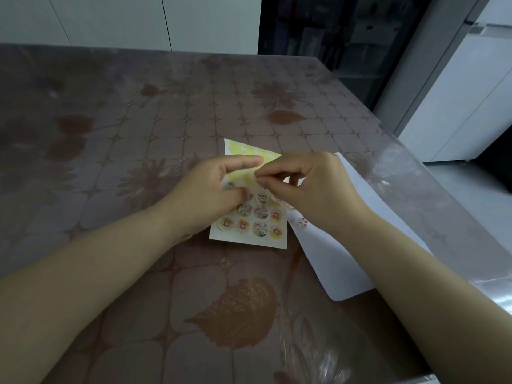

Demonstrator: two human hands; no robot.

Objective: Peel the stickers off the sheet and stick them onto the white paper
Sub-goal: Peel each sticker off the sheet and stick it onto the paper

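The right hand (pixel 313 195) is pinching the sticker sheet (pixel 249 234) with thumb and forefinger, its grip closed at the raised middle of the sheet. Whether a single sticker is sitting between those fingertips is too small to tell. The left hand (pixel 219 189) is gripping the same sheet from the other side, thumb on top and fingers curled beneath, and is bending the bare yellow upper half upward. The near half of the sheet is lying flat on the bench (pixel 138 128), and rows of round stickers (pixel 260 210) are showing on it just below both hands.

Both forearms are reaching in from the near edge, with the wrists angling toward each other. The white paper (pixel 346 259) is lying just right of the sheet, partly under the right wrist, and is carrying a few stuck-down stickers (pixel 301 221) near its left edge. A flowered plastic cover is lying over the bench.
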